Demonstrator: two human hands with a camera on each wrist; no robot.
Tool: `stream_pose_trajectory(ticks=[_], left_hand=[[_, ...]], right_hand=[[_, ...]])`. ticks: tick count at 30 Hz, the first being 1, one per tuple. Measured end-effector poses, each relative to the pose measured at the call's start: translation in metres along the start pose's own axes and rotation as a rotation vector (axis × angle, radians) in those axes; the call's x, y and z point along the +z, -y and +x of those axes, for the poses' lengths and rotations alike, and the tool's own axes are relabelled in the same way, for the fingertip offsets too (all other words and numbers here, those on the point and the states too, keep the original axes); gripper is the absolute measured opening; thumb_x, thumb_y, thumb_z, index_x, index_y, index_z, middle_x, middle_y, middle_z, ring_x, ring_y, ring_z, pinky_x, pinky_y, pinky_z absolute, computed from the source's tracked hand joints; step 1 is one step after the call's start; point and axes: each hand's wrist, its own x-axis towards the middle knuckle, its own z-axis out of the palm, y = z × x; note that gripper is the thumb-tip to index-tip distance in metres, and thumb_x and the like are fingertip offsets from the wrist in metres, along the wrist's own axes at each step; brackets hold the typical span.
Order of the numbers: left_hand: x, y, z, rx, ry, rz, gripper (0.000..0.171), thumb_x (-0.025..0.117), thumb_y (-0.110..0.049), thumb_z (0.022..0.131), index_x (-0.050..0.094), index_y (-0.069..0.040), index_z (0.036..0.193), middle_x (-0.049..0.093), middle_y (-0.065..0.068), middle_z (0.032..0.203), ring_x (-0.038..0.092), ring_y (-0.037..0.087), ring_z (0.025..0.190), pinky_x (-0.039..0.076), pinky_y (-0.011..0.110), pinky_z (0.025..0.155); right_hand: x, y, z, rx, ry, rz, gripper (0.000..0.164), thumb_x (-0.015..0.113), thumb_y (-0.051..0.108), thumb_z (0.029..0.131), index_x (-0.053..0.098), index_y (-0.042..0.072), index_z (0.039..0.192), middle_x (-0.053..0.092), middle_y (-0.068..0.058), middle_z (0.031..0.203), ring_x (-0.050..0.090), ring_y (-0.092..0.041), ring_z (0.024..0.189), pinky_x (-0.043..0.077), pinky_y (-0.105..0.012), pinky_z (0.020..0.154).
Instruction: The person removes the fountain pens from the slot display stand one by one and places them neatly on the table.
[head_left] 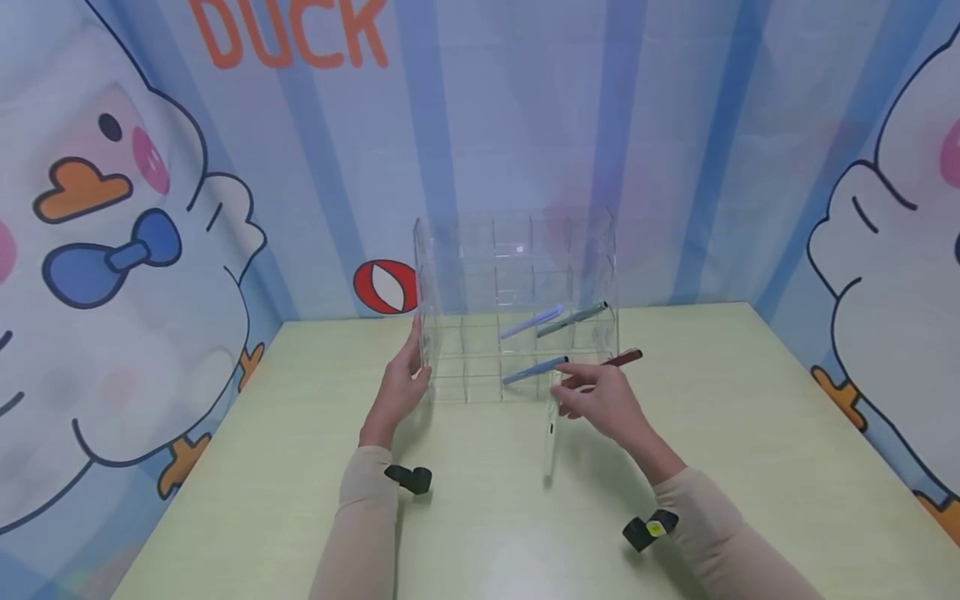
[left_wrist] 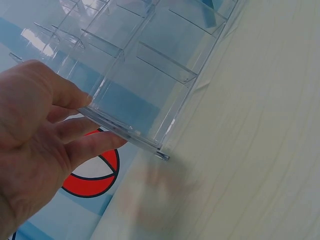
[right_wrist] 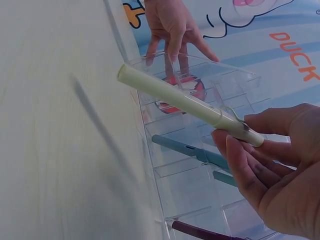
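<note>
A clear acrylic pen rack (head_left: 418, 275) with small compartments stands on the table. My left hand (head_left: 399, 387) grips its left side wall (left_wrist: 117, 131), thumb on one face and fingers on the other. In my right hand (head_left: 603, 402) is a pale yellow-green pen (right_wrist: 170, 94), pinched near its clip end between thumb and fingers, in front of the rack. The pen's other end points toward the front of the table. Just behind that hand, a blue pen (head_left: 536, 369) and a dark red pen (head_left: 624, 357) lie slanted in the lowest row.
One row up, a lavender pen (head_left: 532, 322) and a grey-green pen (head_left: 573, 318) lean in neighbouring compartments. The pale wooden table (head_left: 480, 517) meets a printed duck backdrop (head_left: 510, 125) behind the rack. Each forearm wears a black wrist camera (head_left: 411, 479).
</note>
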Motion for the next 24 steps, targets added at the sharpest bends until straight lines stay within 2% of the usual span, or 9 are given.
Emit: stream_pose_trajectory(ticks=[4, 12, 18, 24], left_hand=[[0.0, -0.001, 0.0, -0.012, 0.0, -0.001, 0.088, 0.052, 0.004, 0.099, 0.006, -0.038, 0.161, 0.019, 0.001, 0.165, 0.03, 0.026, 0.146, 0.035, 0.046, 0.113], [0.0, 0.003, 0.0, 0.004, 0.0, 0.003, 0.086, 0.053, 0.004, 0.098, 0.007, -0.032, 0.162, 0.018, 0.001, 0.165, 0.03, 0.027, 0.146, 0.035, 0.048, 0.113], [0.001, 0.004, 0.0, -0.004, 0.005, 0.001, 0.088, 0.051, 0.003, 0.099, 0.005, -0.04, 0.16, 0.017, 0.001, 0.166, 0.029, 0.026, 0.147, 0.034, 0.047, 0.114], [0.0, 0.002, 0.0, -0.014, -0.001, -0.001, 0.088, 0.052, 0.004, 0.098, 0.006, -0.038, 0.161, 0.019, 0.002, 0.165, 0.029, 0.027, 0.147, 0.034, 0.049, 0.113]], right_hand=[[0.003, -0.002, 0.001, 0.034, 0.019, -0.02, 0.042, 0.071, 0.011, 0.092, 0.062, -0.005, 0.131, 0.073, -0.014, 0.095, 0.072, -0.028, 0.071, 0.061, -0.035, 0.065], [0.009, -0.011, 0.0, 0.046, 0.06, -0.026, 0.044, 0.069, 0.011, 0.092, 0.061, -0.006, 0.133, 0.074, -0.012, 0.093, 0.072, -0.028, 0.069, 0.061, -0.034, 0.065], [0.011, -0.015, 0.0, 0.069, 0.082, -0.033, 0.045, 0.069, 0.012, 0.092, 0.06, -0.006, 0.133, 0.074, -0.011, 0.092, 0.072, -0.031, 0.07, 0.061, -0.035, 0.065], [0.013, -0.016, 0.001, 0.104, 0.091, -0.044, 0.046, 0.07, 0.011, 0.091, 0.06, -0.008, 0.132, 0.074, -0.011, 0.092, 0.072, -0.025, 0.068, 0.061, -0.035, 0.065]])
